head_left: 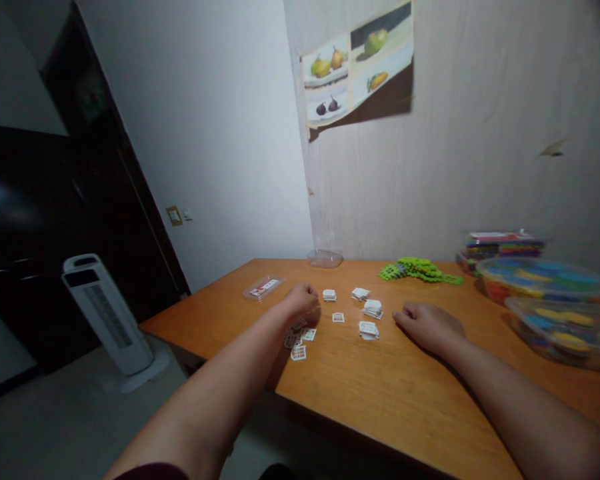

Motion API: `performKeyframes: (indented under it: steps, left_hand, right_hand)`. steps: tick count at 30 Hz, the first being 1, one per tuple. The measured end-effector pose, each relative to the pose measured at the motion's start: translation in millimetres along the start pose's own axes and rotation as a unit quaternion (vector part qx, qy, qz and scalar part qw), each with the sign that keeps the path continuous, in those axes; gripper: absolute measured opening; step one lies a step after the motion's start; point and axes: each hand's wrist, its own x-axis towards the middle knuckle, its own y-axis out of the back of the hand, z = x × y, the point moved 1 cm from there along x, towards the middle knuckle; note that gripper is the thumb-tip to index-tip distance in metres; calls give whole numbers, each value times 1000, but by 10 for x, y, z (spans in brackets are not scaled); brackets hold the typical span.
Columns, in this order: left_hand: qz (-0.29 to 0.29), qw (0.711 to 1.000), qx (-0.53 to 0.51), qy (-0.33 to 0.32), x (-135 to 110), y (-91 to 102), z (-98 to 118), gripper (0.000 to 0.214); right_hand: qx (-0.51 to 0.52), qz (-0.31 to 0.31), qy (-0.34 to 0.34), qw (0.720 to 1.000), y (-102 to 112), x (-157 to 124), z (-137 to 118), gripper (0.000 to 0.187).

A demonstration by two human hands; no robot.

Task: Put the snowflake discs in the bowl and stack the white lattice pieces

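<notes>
My left hand (pixel 303 301) is over the table with its fingers curled in. Whatever it may hold is hidden. Just right of it stands a small stack of white pieces (pixel 329 295). Beneath my left forearm lie several loose white window-like pieces (pixel 299 352), partly covered. A single white window-like piece (pixel 339 318) lies flat between my hands. More stacks of white pieces sit to its right: a back stack (pixel 361 294), a middle stack (pixel 373 309) and a front stack (pixel 369 330). My right hand (pixel 430 325) rests on the table beside these, fingers folded and nothing visible in them.
A clear plastic lid with a label (pixel 264 288) lies at the left, a clear container (pixel 325 259) by the wall. Green linked pieces (pixel 415 269) lie at the back. Plastic boxes of colourful pieces (pixel 565 327) crowd the right side. A white tower fan (pixel 107 313) stands on the floor.
</notes>
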Motion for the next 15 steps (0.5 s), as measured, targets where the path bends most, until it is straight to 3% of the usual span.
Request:
performKeyframes:
  steps: [6,15]
  left_hand:
    - [6,996,82,30,32,336,-162,22]
    - [8,989,130,67,62,309,-367,17]
  right_hand:
    - [1,-6,-1,1000,-17,19,10,45]
    - [10,-9,2,1000,-8,3,19,46]
